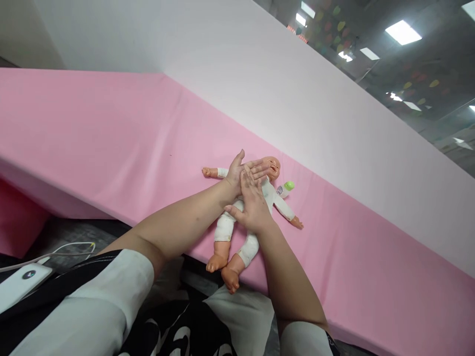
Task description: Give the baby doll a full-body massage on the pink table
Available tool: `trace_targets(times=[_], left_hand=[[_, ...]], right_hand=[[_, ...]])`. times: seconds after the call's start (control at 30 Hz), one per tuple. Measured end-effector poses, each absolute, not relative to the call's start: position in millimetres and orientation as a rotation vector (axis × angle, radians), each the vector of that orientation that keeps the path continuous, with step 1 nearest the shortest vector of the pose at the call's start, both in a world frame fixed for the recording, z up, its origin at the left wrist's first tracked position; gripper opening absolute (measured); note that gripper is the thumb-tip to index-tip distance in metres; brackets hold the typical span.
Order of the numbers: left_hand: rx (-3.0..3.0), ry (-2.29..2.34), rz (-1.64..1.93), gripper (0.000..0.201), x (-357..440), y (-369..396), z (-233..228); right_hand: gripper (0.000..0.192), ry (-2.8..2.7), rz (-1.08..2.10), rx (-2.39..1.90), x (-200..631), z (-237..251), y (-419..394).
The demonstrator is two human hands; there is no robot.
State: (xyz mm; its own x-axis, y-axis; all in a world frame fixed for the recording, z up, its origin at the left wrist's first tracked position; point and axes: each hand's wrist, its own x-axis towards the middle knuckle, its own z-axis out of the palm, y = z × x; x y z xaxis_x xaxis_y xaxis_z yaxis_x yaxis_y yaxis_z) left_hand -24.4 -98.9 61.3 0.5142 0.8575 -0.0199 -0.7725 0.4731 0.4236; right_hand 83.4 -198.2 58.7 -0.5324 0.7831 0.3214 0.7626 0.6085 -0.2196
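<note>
One left hand (pixel 237 173) and one right hand (pixel 256 208); one doll (pixel 269 194), with one head (pixel 273 168), two arms (pixel 284 207), two legs (pixel 224 227) and two feet (pixel 231 280); one bottle (pixel 284 190) with one green cap (pixel 289 186); one white device (pixel 22 287); one pink worktop (pixel 352 267); one white partition (pixel 297 109); and overhead more than five ceiling lights (pixel 403 32)

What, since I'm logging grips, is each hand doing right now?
Left hand: open, palm up, no object visible.
Right hand: open, laid across the left hand.
</note>
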Motion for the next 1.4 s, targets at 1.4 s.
trace_targets(times=[1.4], left_hand=[[0.431,0.265,0.952,0.087,-10.8,-104.9,57.0]], right_hand=[[0.106,-2.411,0.055,-1.275,96.1,52.2,-187.1]])
